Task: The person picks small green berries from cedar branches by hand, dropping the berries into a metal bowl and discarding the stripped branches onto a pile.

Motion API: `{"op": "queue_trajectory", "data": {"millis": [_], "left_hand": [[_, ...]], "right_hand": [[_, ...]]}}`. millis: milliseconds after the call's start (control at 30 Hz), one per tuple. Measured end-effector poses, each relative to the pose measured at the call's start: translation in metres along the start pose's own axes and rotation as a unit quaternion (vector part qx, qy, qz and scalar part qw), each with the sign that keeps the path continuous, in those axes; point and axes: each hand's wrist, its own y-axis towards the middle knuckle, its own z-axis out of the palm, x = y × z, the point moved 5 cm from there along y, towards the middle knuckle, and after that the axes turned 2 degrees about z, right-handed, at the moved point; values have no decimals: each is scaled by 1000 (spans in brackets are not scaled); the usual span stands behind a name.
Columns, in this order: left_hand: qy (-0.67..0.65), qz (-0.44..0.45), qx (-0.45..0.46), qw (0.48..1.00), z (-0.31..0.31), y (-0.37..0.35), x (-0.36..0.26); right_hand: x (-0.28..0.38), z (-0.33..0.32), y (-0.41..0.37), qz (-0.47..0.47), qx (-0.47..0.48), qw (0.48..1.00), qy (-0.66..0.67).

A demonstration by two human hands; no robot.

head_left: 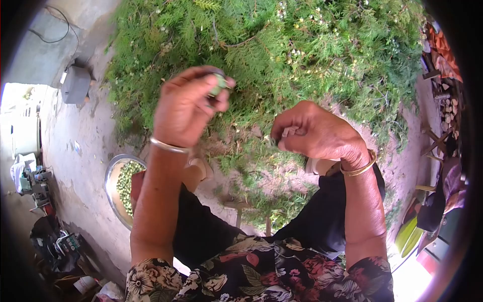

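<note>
Raised over the greenery, my left hand (193, 103) is closed with small green pieces (218, 85) pinched at its fingertips. My right hand (314, 132) is beside it to the right, lower in view, its fingers curled together; what they may hold is too small to tell. A large heap of green leafy branches (282, 55) with small pale cones or buds spreads across the floor in front of me. By my left leg, a metal bowl (111, 194) holds many small green pieces (130, 181), partly hidden behind my left forearm.
Loose sprigs (287, 206) lie on the floor between my legs. A grey box-like object (76, 84) stands at the upper left. Assorted items (43, 176) line the left edge. Stacked wood (447, 113) and a green object (408, 235) are at the right.
</note>
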Motion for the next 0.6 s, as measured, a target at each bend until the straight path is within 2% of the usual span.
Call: {"op": "queue_trajectory", "data": {"millis": [33,100,133,200,300,333,367,400,433,467,500,567,600], "left_hand": [[10,20,-29,999,-11,-4,-14],[35,49,-58,996,-45,-19,-45],[51,58,-84,993,-65,-30,-61],[133,88,-223,962,-108,-62,-92],[290,75,-341,891,-188,-126,-115],[348,57,-407,843,-212,-152,-117],[459,71,-365,807,-255,-179,-116],[511,9,-356,782,-306,-209,-111],[516,-117,-419,738,-300,-228,-105],[599,-159,-404,673,-313,-247,-98],[707,-148,-367,587,-347,-267,-97],[770,-138,-349,516,-344,-279,-95],[773,-135,-363,503,-359,-286,-98]], "right_hand": [[0,2,0,-1,3,1000,4],[-1,12,-1,12,82,994,-74],[-5,14,0,14,85,992,-90],[-7,15,0,18,89,989,-115],[-10,18,0,32,95,983,-151],[-12,17,0,17,79,981,-177],[-14,17,0,3,63,977,-201],[-15,17,0,34,64,974,-215],[-18,18,1,34,66,975,-212],[-20,16,1,4,33,973,-227],[-20,15,1,-25,-1,970,-241],[-29,13,2,-12,8,968,-250],[-29,12,1,-59,-31,964,-256]]}}
